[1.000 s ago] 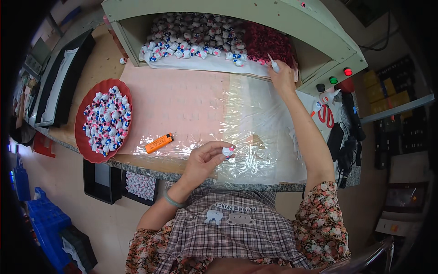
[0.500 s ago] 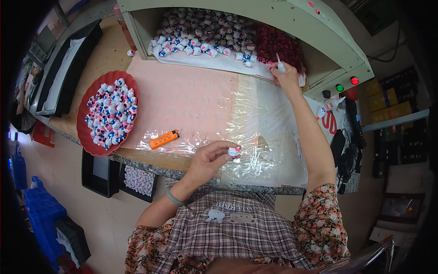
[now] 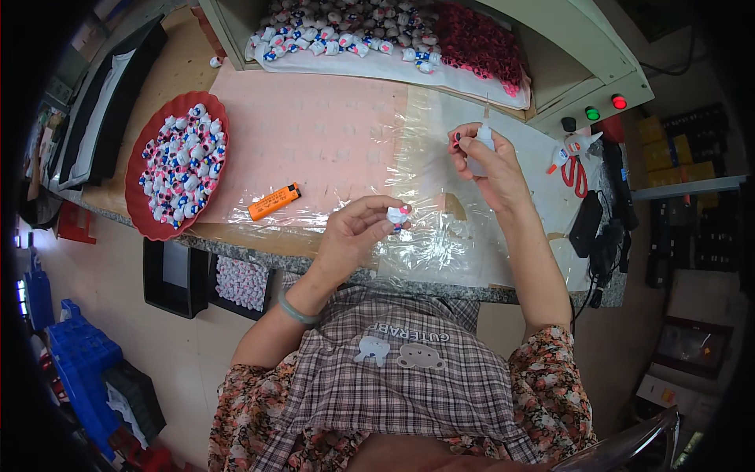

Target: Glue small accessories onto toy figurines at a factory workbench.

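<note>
In the middle of the frame, my left hand (image 3: 351, 232) pinches a small, rounded white figure with pink and blue patches (image 3: 398, 214) between thumb and fingers. Right of centre, my right hand (image 3: 499, 167) pinches a tiny dark-and-pink piece (image 3: 456, 139) while also gripping a translucent white bottle (image 3: 481, 143) with a thin nozzle (image 3: 487, 108) pointing upward. I judge the step in hand as holding figure and piece apart; the next move calls for steady pinches and a nozzle kept clear of my fingers.

White figurine (image 3: 397, 215), left hand (image 3: 351, 234); white bottle (image 3: 484, 137), right hand (image 3: 500, 171)
</note>
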Available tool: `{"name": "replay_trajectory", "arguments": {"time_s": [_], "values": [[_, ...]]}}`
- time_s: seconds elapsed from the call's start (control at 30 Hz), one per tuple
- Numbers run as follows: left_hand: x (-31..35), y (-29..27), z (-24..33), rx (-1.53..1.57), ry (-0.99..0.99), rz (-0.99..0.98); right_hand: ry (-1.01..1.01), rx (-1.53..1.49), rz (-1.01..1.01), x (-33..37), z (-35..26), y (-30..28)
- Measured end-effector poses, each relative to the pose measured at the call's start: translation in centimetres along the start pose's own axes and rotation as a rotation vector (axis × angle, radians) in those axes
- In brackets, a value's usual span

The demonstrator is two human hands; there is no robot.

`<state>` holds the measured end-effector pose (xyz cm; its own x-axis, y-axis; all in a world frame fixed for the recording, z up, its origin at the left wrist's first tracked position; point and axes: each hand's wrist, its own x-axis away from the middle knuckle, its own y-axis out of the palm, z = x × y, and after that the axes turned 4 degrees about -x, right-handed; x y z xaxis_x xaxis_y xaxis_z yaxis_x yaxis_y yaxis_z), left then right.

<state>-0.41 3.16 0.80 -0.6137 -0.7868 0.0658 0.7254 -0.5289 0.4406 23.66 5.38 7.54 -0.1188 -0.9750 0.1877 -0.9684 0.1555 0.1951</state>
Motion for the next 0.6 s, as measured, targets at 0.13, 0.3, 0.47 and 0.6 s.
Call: {"name": "replay_trajectory", "arguments": {"time_s": [0.13, 0.3, 0.47, 0.6], "values": [[0.1, 0.0, 0.0, 0.042, -0.001, 0.017, 0.034, -0.041, -0.063, 2.5, 0.6, 0.7], [0.5, 0.7, 0.6, 0.102, -0.018, 0.047, 0.015, -0.112, -0.088, 5.4, 2.0, 1.5], [0.6, 0.9, 0.3, 0.101, -0.022, 0.040, 0.046, -0.060, -0.139, 7.2, 3.7, 2.2], [0.8, 1.0, 0.4, 0.073, -0.040, 0.051, -0.017, -0.023, -0.165, 8.1, 4.6, 2.8]]}}
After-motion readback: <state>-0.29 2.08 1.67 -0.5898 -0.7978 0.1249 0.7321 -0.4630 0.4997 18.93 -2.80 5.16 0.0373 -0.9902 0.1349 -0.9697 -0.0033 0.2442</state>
